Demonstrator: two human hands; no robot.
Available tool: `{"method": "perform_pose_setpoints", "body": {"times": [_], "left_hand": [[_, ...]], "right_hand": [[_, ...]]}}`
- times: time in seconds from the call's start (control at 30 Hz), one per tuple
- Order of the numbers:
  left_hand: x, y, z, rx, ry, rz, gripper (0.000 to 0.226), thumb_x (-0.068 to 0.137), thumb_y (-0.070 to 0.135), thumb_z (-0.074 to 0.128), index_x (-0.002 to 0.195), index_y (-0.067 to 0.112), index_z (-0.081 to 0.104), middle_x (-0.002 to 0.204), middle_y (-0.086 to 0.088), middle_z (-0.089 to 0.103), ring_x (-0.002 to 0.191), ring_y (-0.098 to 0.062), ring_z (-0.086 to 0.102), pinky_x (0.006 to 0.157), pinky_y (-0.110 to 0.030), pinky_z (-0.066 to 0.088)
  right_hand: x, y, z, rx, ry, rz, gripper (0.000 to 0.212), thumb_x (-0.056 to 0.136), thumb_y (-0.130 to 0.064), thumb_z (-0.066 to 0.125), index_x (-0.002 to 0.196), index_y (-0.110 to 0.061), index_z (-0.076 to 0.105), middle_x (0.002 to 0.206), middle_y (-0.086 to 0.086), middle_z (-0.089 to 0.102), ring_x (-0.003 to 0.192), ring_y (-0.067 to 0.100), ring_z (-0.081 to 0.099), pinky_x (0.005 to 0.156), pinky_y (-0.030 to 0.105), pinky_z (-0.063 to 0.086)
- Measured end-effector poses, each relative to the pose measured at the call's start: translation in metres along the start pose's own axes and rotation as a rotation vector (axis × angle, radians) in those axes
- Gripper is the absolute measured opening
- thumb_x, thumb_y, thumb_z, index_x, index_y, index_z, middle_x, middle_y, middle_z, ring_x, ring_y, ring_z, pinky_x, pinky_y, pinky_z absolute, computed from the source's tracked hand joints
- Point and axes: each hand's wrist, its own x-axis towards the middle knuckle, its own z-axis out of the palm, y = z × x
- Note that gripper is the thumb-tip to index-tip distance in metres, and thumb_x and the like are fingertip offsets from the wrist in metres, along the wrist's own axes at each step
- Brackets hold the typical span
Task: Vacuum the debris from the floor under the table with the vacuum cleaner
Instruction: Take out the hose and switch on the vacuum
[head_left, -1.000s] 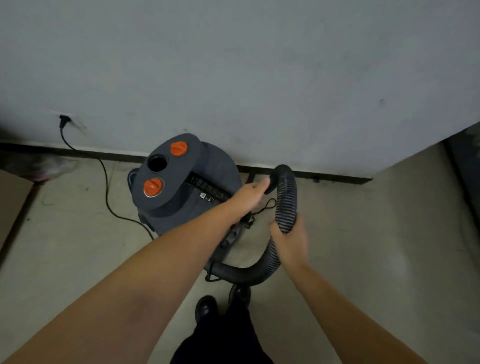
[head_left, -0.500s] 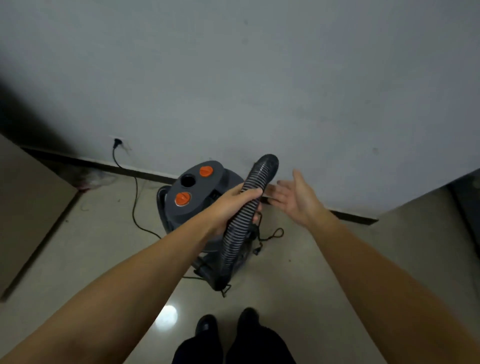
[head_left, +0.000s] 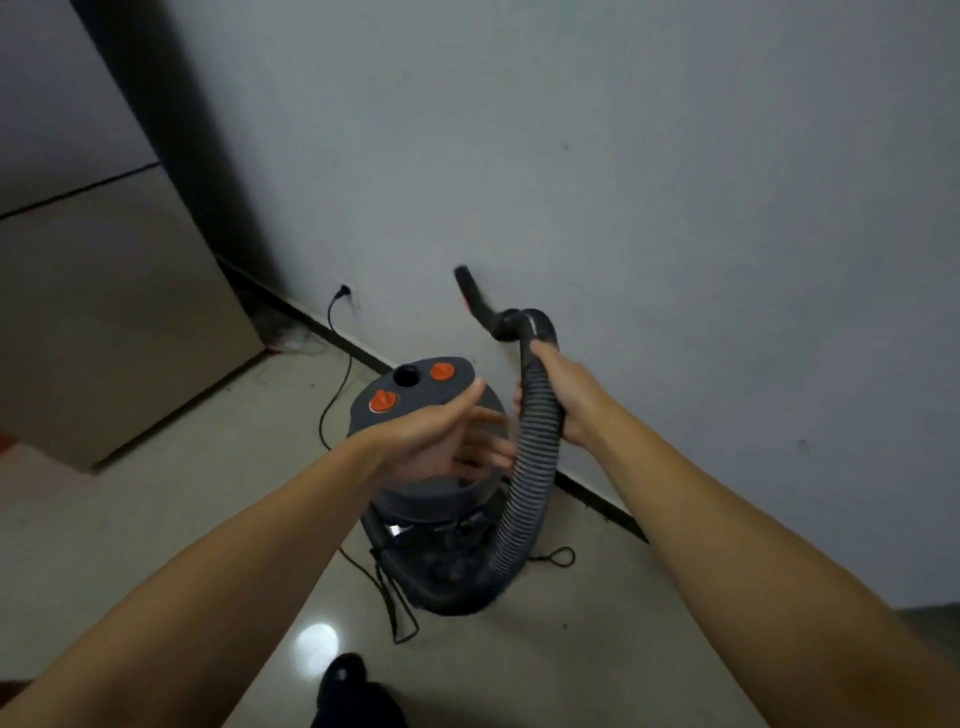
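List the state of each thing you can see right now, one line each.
Vacuum: upright on the floor.
Hose: lifted, curving up from the base.
Nozzle: raised, blurred.
Cord: plugged into the wall socket.
Right hand: gripping the hose.
Left hand: open, fingers straight, holding nothing.

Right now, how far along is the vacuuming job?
Early, still setting up. Done: the power cord is plugged into the wall socket. In hand: the right hand grips the ribbed hose, raised beside the vacuum cleaner; the left hand is open next to it. Left: all the vacuuming. No table or debris pile shows in this view.
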Motion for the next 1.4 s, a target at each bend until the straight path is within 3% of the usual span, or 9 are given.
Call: {"method": "perform_pose_setpoints", "body": {"times": [0.27,0.4,0.6,0.73,0.87,0.97,1.1,1.27,1.4], "left_hand": [[0.018,0.03,0.033,-0.319,0.532,0.281,0.067,0.094,0.055,0.038,0.14,0.008,0.032,0.137,-0.015,0.048,0.121,-0.026,0.051,0.107,-0.039,0.035],[0.0,0.062,0.024,-0.541,0.703,0.378,0.052,0.084,0.046,0.065,0.11,0.002,0.053,0.102,-0.015,0.061,0.088,-0.027,0.06,0.074,-0.036,0.05],[-0.025,0.027,-0.01,-0.702,0.983,0.42,0.019,0.09,0.014,0.058,0.075,0.007,0.048,0.063,-0.007,0.048,0.047,-0.017,0.051,0.045,-0.025,0.046],[-0.053,-0.005,-0.021,-0.696,0.977,0.538,0.01,0.088,0.008,0.058,0.081,0.008,0.05,0.066,-0.007,0.05,0.056,-0.018,0.053,0.055,-0.03,0.048],[-0.078,-0.02,-0.009,-0.46,0.893,0.555,0.011,0.086,-0.002,0.056,0.084,0.007,0.05,0.068,-0.009,0.053,0.061,-0.019,0.054,0.056,-0.027,0.05],[-0.091,-0.028,0.0,-0.359,0.823,0.558,0.016,0.083,-0.007,0.055,0.084,0.009,0.053,0.069,-0.008,0.055,0.064,-0.019,0.055,0.065,-0.03,0.049],[-0.095,-0.045,0.015,-0.327,0.756,0.516,0.018,0.078,-0.006,0.058,0.087,0.008,0.052,0.076,-0.007,0.057,0.071,-0.018,0.057,0.076,-0.035,0.048],[-0.078,-0.053,0.052,-0.342,0.854,0.458,0.023,0.081,-0.014,0.052,0.091,0.007,0.051,0.075,-0.004,0.057,0.068,-0.015,0.058,0.07,-0.027,0.053],[-0.045,-0.051,0.086,-0.296,1.215,0.293,0.022,0.08,-0.002,0.063,0.084,0.016,0.052,0.073,0.004,0.058,0.06,-0.001,0.058,0.062,-0.015,0.051]], "right_hand": [[-0.05,0.025,-0.052,-0.618,-0.229,-0.42,0.038,0.099,-0.025,0.049,0.134,-0.013,0.04,0.082,0.006,0.063,0.062,0.02,0.063,0.061,0.034,0.054],[-0.057,0.039,-0.025,-0.865,-0.421,-0.508,0.064,0.098,-0.031,0.05,0.151,-0.025,0.014,0.115,-0.003,0.057,0.092,0.017,0.06,0.077,0.026,0.049],[-0.026,0.033,0.01,-0.984,-0.763,-0.178,0.048,0.096,-0.044,0.049,0.14,-0.027,0.037,0.123,-0.009,0.053,0.121,0.015,0.054,0.096,0.033,0.048],[0.018,0.008,0.042,-0.817,-0.627,-0.086,0.038,0.1,-0.043,0.04,0.12,-0.015,0.056,0.13,0.009,0.061,0.113,0.019,0.06,0.089,0.033,0.05],[0.041,0.001,0.11,-0.636,-0.659,0.026,0.06,0.101,-0.04,0.038,0.137,0.008,0.042,0.138,0.028,0.05,0.128,0.039,0.05,0.102,0.038,0.045],[0.038,-0.001,0.164,-0.529,-0.796,0.155,0.063,0.098,-0.053,0.037,0.137,-0.003,0.043,0.116,0.013,0.064,0.108,0.025,0.061,0.082,0.032,0.049],[0.036,-0.014,0.212,-0.285,-1.01,0.347,0.072,0.092,-0.063,0.037,0.119,0.0,0.059,0.104,0.013,0.064,0.093,0.023,0.063,0.088,0.036,0.049],[0.025,-0.024,0.228,-0.365,-1.202,0.441,0.037,0.095,-0.041,0.052,0.098,-0.005,0.059,0.075,0.004,0.062,0.061,0.014,0.062,0.065,0.029,0.057],[0.007,-0.012,0.218,-0.92,-1.139,-0.109,0.03,0.096,-0.033,0.054,0.102,-0.003,0.055,0.085,0.01,0.061,0.072,0.021,0.065,0.065,0.032,0.057]]}}
